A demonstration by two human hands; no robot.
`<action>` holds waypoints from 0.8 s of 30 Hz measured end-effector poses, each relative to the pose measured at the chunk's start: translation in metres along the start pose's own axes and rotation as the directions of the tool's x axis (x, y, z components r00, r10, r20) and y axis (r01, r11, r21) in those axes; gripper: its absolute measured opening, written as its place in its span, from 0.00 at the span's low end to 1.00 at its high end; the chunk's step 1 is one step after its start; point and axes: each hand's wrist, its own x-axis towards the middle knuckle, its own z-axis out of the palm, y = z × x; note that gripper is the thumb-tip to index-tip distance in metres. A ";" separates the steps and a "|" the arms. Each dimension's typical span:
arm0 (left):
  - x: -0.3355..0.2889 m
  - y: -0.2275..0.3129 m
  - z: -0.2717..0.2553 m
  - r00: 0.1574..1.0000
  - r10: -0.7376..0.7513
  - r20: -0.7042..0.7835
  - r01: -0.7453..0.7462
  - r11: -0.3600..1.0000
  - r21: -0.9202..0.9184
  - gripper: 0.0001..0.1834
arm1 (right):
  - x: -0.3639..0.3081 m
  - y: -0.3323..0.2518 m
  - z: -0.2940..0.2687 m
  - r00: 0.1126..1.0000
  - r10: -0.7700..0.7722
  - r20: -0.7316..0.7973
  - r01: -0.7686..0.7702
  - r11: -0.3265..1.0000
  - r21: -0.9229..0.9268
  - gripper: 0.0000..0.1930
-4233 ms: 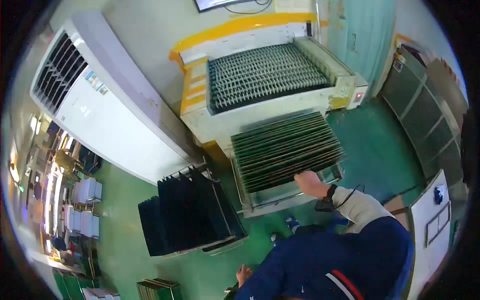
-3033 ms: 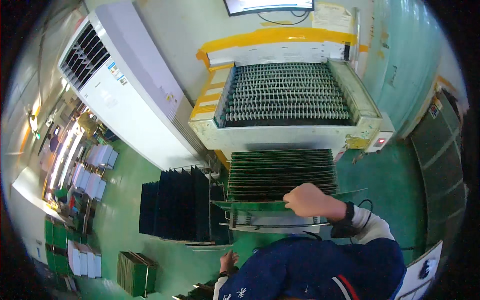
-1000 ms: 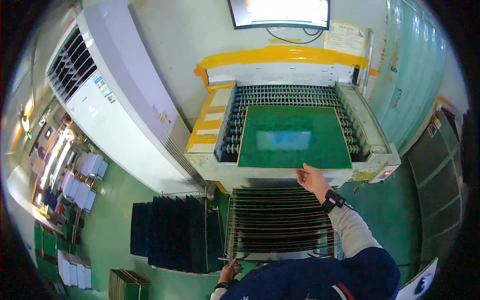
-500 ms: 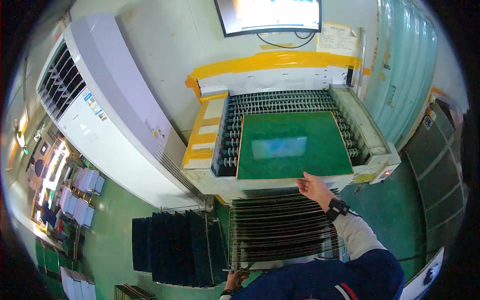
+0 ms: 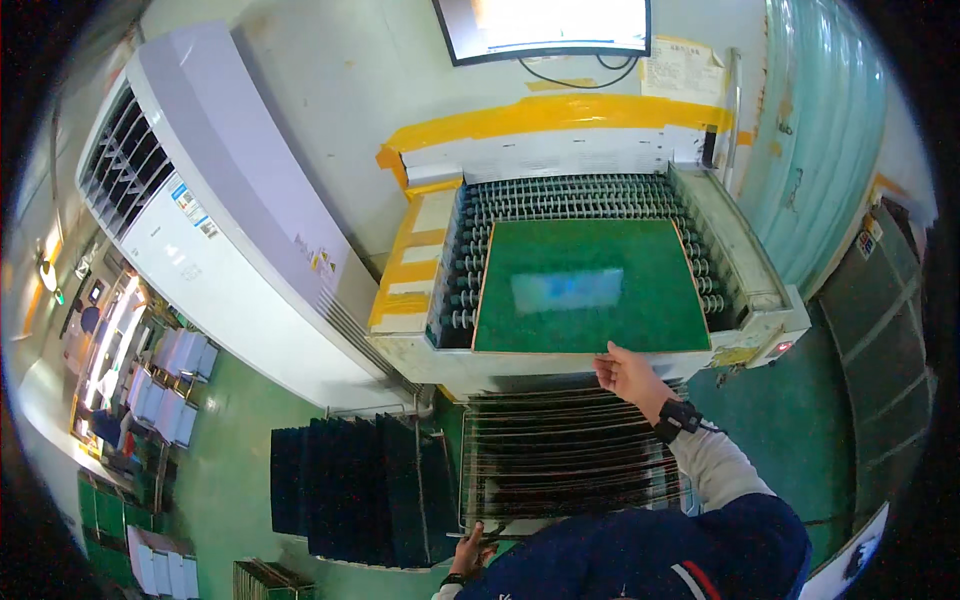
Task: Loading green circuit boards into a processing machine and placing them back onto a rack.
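Observation:
A rectangular green panel with a thin copper-coloured edge lies flat on the black rollers of a conveyor machine. At the panel's near edge, right of its middle, is my right hand. Its thumb reaches the edge and its fingers curl just below. Beneath the machine's front stands a wire rack holding several thin dark panels in a row. My left hand is low, at the near left corner of this rack, fingers curled around its frame; part of the grip is hard to see.
A second rack of dark panels stands on the floor to the left. Behind it rises a tall white air conditioner. A monitor hangs on the wall above the machine. Grey mesh frames lean at the right.
The view has shifted slightly. My right hand stays at the panel's near edge, and the panel looks nearly unmoved. My left hand has risen a little, with one finger now pointing up.

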 end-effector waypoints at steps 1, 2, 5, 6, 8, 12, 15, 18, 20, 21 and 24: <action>0.002 -0.002 -0.004 1.000 0.008 0.017 -0.008 0.999 0.031 0.37 | 0.001 0.001 0.000 1.000 -0.005 -0.004 0.005 1.000 0.008 0.22; 0.000 0.005 0.002 0.999 0.010 0.042 -0.013 0.998 0.066 0.38 | 0.002 0.001 -0.004 1.000 -0.014 -0.016 0.015 1.000 0.017 0.22; -0.002 0.002 0.004 0.998 0.054 -0.012 -0.053 0.996 0.074 0.37 | 0.012 0.002 0.001 0.999 -0.002 -0.038 0.003 1.000 0.031 0.22; -0.011 0.005 0.014 0.997 0.063 -0.039 -0.060 0.995 0.074 0.36 | 0.010 0.000 -0.002 0.998 0.003 -0.062 0.000 0.999 0.039 0.22; -0.026 0.014 0.023 0.995 0.096 0.009 -0.096 0.995 0.018 0.31 | 0.011 -0.003 -0.005 1.000 -0.014 0.000 0.014 0.999 0.033 0.21; -0.021 0.007 0.004 0.990 0.121 0.067 -0.125 0.990 0.058 0.28 | 0.019 0.003 -0.008 0.997 -0.037 0.073 0.034 0.998 0.046 0.20; -0.005 -0.008 0.001 0.996 0.091 -0.017 -0.090 0.994 0.066 0.32 | 0.015 -0.001 -0.006 0.999 -0.052 0.001 0.052 0.992 0.115 0.21; -0.013 0.008 0.020 0.998 0.060 -0.031 -0.056 0.991 0.122 0.40 | -0.007 -0.008 -0.022 0.995 -0.098 -0.030 0.097 0.995 -0.015 0.20; -0.006 0.001 0.014 0.998 0.024 -0.055 -0.018 0.994 0.111 0.42 | -0.015 -0.004 -0.016 0.992 -0.128 -0.011 0.122 0.964 -0.235 0.20; -0.006 -0.001 0.013 0.995 0.008 -0.103 0.006 0.991 0.131 0.45 | -0.016 -0.001 -0.014 0.988 -0.154 -0.004 0.141 0.914 -0.382 0.20; -0.015 -0.003 0.021 0.987 0.053 -0.150 -0.029 0.986 0.162 0.47 | -0.011 0.012 -0.017 0.921 -0.386 0.049 0.257 0.510 -0.821 0.19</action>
